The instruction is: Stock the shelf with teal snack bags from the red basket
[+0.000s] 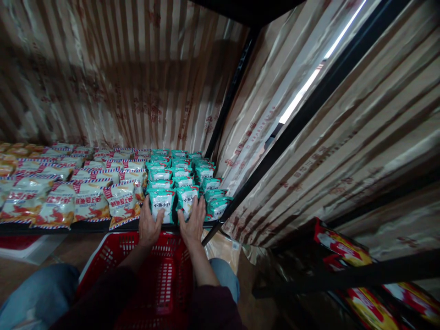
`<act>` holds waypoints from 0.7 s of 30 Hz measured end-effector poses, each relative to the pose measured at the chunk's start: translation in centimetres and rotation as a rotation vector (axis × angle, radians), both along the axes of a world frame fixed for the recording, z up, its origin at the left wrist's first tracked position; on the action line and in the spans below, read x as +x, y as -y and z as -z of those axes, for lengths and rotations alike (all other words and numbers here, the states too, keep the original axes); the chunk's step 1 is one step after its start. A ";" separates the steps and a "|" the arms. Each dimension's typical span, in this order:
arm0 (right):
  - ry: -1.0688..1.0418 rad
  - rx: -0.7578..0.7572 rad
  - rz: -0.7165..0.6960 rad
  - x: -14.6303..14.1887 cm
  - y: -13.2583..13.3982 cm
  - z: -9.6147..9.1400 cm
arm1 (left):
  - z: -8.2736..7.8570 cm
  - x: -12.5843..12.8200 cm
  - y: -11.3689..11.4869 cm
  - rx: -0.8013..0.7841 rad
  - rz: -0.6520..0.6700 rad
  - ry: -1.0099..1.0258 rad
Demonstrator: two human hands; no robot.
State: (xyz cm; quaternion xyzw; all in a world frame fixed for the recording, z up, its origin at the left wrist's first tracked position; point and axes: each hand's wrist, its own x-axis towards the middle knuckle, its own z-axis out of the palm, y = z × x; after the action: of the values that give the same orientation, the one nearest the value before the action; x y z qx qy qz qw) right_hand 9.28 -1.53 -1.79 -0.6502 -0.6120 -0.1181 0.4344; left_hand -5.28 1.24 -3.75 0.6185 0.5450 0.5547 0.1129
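Two green-and-white snack bags stand at the front of a black shelf, before several rows of the same kind. My left hand touches the left side of one snack bag, thumb and fingers apart. Against the lower right of the neighbouring snack bag rests my right hand, its fingers stretched upward and spread. Neither hand is closed round a bag. Below my forearms sits a red plastic basket with slotted walls, between my knees.
White-and-orange snack bags fill the shelf to the left. A black metal post slants past on the right. Pleated printed curtain hangs behind. Red-and-yellow packages lie low on the right, behind a black bar.
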 end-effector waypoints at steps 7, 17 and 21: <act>-0.071 -0.045 -0.050 -0.3 -0.9 1.5 | 0.1 -0.2 -0.6 0.020 -0.006 -0.014; -0.116 0.027 -0.038 -0.6 -1.1 1.8 | 0.3 -1.1 -1.4 0.233 -0.076 -0.192; -0.126 0.040 -0.045 -0.9 -1.4 1.9 | 0.1 -0.5 -1.8 0.266 -0.084 -0.184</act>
State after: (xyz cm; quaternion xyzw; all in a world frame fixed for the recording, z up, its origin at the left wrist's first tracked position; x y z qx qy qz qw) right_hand 8.42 -0.16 -3.67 -0.6336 -0.5954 -0.0794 0.4876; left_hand -5.77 3.01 -3.87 0.6528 0.5001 0.5673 -0.0437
